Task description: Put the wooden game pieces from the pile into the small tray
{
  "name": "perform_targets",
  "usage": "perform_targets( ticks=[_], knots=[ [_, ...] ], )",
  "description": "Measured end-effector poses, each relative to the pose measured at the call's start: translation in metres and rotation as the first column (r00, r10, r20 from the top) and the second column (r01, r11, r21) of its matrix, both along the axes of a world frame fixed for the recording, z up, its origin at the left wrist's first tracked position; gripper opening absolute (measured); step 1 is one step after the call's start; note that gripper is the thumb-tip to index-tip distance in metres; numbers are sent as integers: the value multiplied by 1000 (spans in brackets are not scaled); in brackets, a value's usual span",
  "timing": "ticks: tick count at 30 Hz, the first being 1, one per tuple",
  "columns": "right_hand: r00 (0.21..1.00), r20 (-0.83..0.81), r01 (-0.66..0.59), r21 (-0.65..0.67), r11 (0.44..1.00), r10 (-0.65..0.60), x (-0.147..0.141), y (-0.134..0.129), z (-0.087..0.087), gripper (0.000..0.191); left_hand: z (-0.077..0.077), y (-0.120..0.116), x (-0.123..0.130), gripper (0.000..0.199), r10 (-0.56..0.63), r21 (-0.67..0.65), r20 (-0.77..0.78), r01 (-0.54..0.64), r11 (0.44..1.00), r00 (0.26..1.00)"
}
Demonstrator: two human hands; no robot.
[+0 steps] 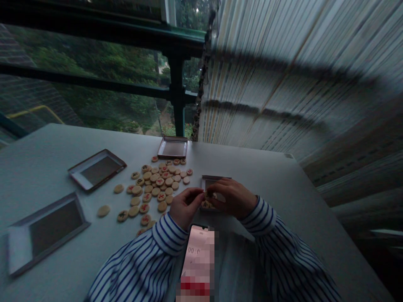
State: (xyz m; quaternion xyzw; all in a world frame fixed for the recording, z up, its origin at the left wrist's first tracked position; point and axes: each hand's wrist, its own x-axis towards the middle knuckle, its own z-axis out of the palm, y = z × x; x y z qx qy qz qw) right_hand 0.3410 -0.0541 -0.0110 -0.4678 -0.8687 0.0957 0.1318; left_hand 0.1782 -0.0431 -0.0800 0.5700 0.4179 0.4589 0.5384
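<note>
White surface (pixel 273 176) carries many round pieces (pixel 160 181), spread left of the small box (pixel 217 177). Over this box, my right fingers (pixel 224 189) seem to pinch a piece (pixel 213 195); whether my left fingers (pixel 192 198) grip also, I cannot tell. Light, level pressure is better.

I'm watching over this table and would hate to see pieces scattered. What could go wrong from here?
The left sleeve lies close beside the nearest loose round pieces, so a sideways move might sweep some along. The left hand and right hand meet over the low-walled box; a bump could tip or shift it. The phone lies between the forearms, where it might get nudged.
</note>
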Motion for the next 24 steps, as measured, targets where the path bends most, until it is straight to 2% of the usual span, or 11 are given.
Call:
perform_targets(
  ticks=[5, 8, 12, 24],
  knots=[
    [1000, 4, 19, -12, 1000, -19, 4, 0, 2, 22, 0, 1, -3, 19, 60, 137, -150, -40, 990, 987],
    [1000, 14, 27, -16, 1000, -27, 6, 0, 3, 22, 0, 1, -4, 17, 107, 257, -257, -38, 966, 961],
    [998, 38, 44, -20, 999, -43, 11, 2, 2, 20, -2, 1, -5, 17, 148, 373, -324, -17, 927, 935],
    [968, 217, 153, -103, 983, -128, 19, 4, 3, 21, -5, 2, -5, 17, 157, 450, -373, 30, 893, 915]
  ],
)
